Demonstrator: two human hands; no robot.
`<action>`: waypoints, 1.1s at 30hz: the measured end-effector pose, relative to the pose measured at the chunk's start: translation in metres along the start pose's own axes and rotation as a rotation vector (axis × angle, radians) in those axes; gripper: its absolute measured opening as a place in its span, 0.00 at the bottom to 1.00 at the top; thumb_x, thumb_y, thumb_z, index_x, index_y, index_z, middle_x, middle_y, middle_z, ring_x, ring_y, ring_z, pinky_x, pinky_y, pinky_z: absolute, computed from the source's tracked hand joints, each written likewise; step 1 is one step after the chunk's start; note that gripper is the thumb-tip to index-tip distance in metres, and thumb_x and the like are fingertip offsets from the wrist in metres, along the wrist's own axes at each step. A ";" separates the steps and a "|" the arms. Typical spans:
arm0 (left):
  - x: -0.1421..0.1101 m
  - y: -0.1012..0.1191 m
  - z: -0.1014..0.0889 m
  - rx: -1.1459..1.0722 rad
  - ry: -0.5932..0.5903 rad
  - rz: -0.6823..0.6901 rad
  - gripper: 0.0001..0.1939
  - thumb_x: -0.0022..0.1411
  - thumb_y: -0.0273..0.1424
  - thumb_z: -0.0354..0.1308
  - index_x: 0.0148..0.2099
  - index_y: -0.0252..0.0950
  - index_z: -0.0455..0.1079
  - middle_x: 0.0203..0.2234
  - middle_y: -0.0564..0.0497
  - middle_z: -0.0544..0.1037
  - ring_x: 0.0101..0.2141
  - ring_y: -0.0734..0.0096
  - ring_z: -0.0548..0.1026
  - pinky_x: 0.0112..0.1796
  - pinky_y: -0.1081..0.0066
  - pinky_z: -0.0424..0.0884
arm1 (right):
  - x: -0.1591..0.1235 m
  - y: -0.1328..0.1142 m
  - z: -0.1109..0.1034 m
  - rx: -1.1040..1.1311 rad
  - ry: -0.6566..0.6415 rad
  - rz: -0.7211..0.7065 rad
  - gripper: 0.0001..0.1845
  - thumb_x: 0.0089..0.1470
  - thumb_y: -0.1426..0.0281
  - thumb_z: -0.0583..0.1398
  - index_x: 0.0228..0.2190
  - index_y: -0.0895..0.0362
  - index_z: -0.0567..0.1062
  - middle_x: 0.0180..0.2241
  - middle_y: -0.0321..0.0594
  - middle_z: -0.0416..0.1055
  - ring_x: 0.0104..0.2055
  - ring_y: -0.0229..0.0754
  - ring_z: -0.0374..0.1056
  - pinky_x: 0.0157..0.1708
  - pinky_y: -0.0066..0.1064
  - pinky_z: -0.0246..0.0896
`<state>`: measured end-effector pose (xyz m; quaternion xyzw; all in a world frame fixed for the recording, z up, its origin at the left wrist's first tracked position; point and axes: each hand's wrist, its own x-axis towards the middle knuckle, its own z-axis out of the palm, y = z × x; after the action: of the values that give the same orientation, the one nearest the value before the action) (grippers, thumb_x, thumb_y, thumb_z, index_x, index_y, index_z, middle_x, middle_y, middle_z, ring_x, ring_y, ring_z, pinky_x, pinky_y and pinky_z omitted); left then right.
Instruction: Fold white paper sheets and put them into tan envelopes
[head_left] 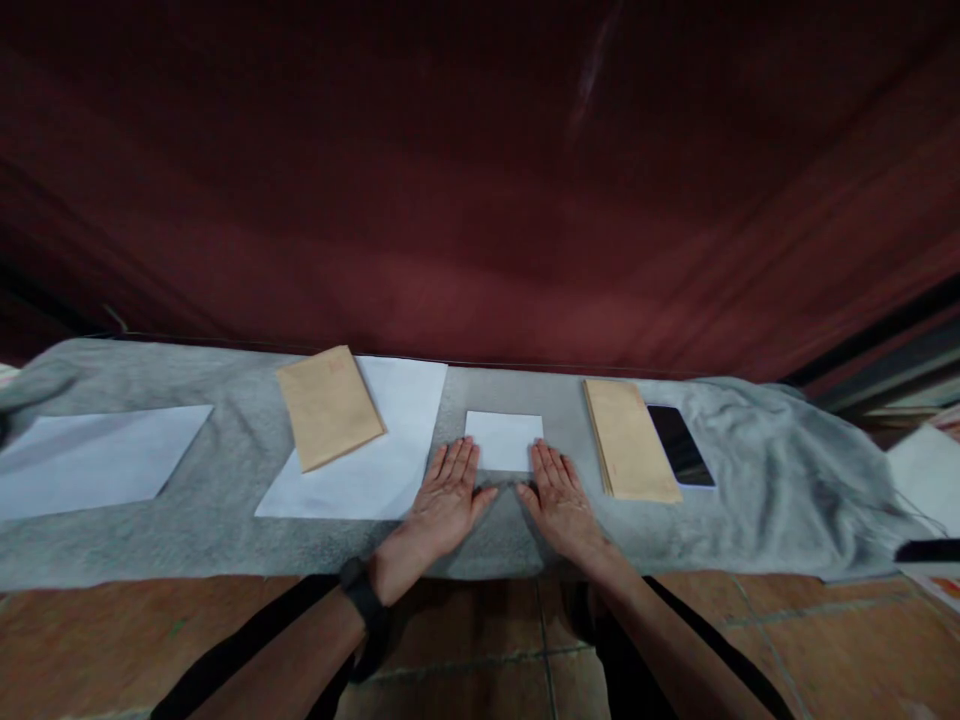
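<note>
A small white folded-looking piece of paper lies flat on the grey cloth, between my two hands. My left hand rests palm down with fingers stretched out, its fingertips at the paper's left edge. On the other side, my right hand lies flat too, fingertips touching the paper's right edge. Both thumbs point inward, apart from each other. Left of my left hand is a large white sheet, partly under a brown envelope. A stack of brown envelopes sits to the right of my right hand.
A phone lies against the right envelopes. Another white sheet is at the far left. The grey cloth covers a narrow long surface, with a dark red wall behind and a tiled floor below.
</note>
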<state>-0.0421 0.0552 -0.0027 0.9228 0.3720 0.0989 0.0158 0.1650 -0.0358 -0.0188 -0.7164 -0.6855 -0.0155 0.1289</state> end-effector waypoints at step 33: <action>0.063 0.011 0.020 0.001 0.022 -0.073 0.29 0.69 0.31 0.41 0.69 0.26 0.54 0.68 0.38 0.56 0.68 0.58 0.51 0.66 0.53 0.47 | 0.056 -0.006 0.007 0.020 -0.013 0.083 0.31 0.70 0.59 0.43 0.66 0.63 0.56 0.69 0.49 0.50 0.71 0.50 0.46 0.68 0.46 0.40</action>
<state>0.0141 0.0916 -0.0101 0.9075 0.4056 0.1085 0.0148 0.1609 0.0203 -0.0133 -0.7431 -0.6559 0.0013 0.1323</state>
